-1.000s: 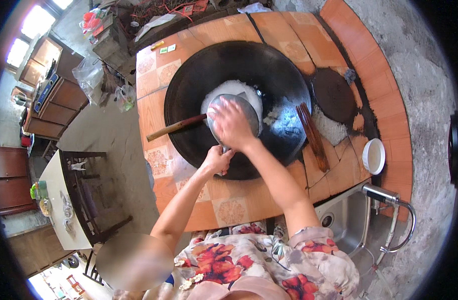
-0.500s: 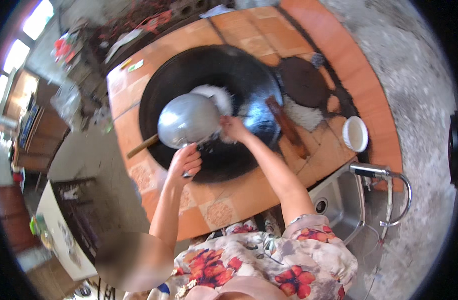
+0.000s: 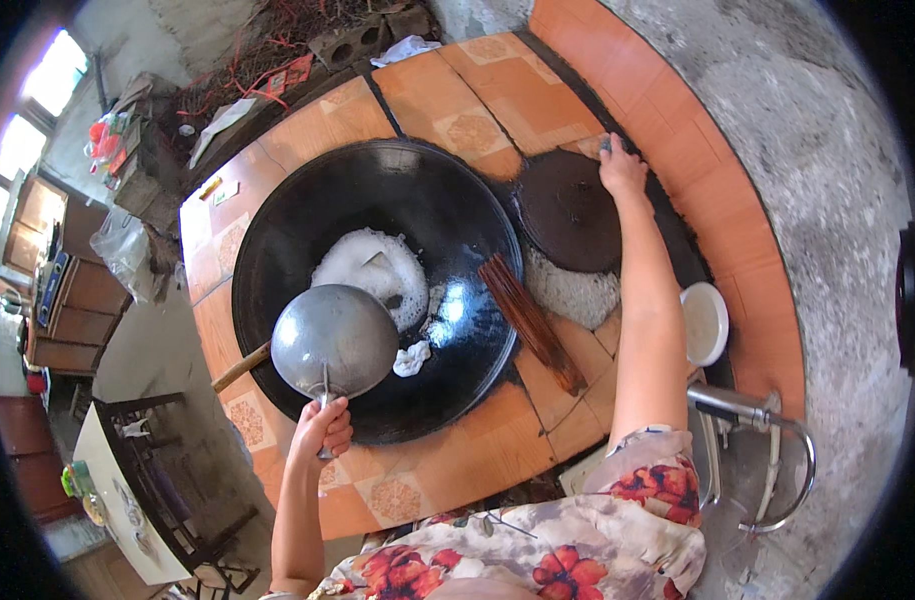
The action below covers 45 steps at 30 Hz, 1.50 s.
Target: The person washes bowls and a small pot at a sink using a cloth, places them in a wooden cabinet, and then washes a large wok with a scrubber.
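My left hand (image 3: 322, 430) grips the handle of a large metal ladle (image 3: 335, 338), whose rounded underside faces up over the near left of the black wok (image 3: 447, 210). White foam (image 3: 397, 265) lies in the wok, with a small white clump like a wet rag (image 3: 412, 358) beside it. My right hand (image 3: 623, 168) is stretched out past the dark round lid (image 3: 567, 212); its fingers close at a small greyish thing, mostly hidden. A reddish-brown bamboo wok brush (image 3: 530, 322) leans over the wok's right rim.
A wooden handle (image 3: 240, 368) sticks out over the wok's left rim. On the right stand a white bowl (image 3: 705, 322) and a faucet (image 3: 734, 404). The tiled stove top (image 3: 497, 435) surrounds the wok, with an orange tiled ledge (image 3: 667, 130) along the wall.
My right hand has left the ladle and reached far right beyond the lid. The ladle has moved left and nearer, uncovering foam and the white clump. The view has shifted.
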Motion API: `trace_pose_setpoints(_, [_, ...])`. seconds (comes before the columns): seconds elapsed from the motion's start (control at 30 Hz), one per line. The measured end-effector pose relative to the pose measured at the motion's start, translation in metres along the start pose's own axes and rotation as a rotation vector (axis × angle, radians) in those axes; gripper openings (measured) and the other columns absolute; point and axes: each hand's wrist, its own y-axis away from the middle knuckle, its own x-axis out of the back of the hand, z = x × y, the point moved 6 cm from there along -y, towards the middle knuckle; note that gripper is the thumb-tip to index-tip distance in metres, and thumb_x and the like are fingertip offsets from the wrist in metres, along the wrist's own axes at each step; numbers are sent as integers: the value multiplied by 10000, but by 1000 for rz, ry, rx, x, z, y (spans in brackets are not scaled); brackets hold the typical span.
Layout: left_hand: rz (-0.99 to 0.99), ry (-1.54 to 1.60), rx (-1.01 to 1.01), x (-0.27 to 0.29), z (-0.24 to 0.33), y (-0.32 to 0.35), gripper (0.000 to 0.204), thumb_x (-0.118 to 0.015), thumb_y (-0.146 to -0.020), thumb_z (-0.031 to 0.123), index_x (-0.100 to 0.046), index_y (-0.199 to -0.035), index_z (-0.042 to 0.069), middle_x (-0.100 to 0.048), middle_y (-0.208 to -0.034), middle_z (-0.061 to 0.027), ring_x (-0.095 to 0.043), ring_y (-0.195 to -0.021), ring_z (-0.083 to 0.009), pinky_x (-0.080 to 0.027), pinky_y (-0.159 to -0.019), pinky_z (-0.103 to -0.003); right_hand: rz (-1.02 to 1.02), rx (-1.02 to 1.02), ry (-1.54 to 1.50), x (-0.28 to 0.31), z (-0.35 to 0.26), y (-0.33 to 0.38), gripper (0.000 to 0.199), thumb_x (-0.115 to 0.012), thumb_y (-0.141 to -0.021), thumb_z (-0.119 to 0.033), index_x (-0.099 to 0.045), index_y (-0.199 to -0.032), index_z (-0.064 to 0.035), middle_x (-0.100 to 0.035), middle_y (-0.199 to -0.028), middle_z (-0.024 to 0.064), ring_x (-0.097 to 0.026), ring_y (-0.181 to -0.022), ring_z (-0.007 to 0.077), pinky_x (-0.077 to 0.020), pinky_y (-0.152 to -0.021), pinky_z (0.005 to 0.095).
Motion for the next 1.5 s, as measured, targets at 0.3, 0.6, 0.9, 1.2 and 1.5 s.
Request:
trace_pose_setpoints(0.3, [52, -45, -35, -3, 6, -7, 372, -566, -933, 212, -367, -627, 141, -325, -490, 56, -327, -361, -54, -257, -323, -232, 222, 99, -142, -7, 10, -30, 196, -650, -792, -223, -579, -892, -70, -644, -908, 179, -615, -895, 356, -482, -791, 466])
trace_pose_setpoints(0.6, [130, 17, -205, 0, 33, 12, 351, -544, -940, 177, -376, -635, 135, -324, -490, 61, -311, -344, -36, -256, -304, -215, 546, 576, -943, 90, -89, 53, 114, -631, -802, -77, -642, -910, -44, -657, -817, 86, -647, -732, 168, -512, -698, 293])
trace_pose_setpoints(0.9, [89, -10, -201, 12, 30, 21, 343, -562, -923, 170, -389, -630, 125, -329, -484, 51, -321, -338, -49, -265, -300, -230, 45, 236, -201, 20, -34, -7, 640, -503, -894, -429, -322, -1425, -121, -560, -1246, 207, -527, -1169, 342, -355, -1023, 448])
trace_pose_setpoints(1.2, [146, 3, -190, 38, 26, 24, 364, -583, -923, 203, -353, -646, 149, -313, -477, 59, -316, -329, -47, -263, -286, -225, 240, 368, 41, -7, -115, 19, 470, -696, -747, -189, -541, -1180, -91, -597, -1048, 224, -558, -999, 378, -434, -882, 474])
trace_pose_setpoints(1.5, [143, 158, -320, 54, 44, 25, 365, -565, -934, 202, -378, -628, 134, -323, -490, 50, -318, -353, -53, -276, -323, -230, -331, 1057, -803, 21, -300, 289, 352, -648, -679, -132, -554, -990, 4, -562, -915, 190, -570, -854, 343, -483, -764, 429])
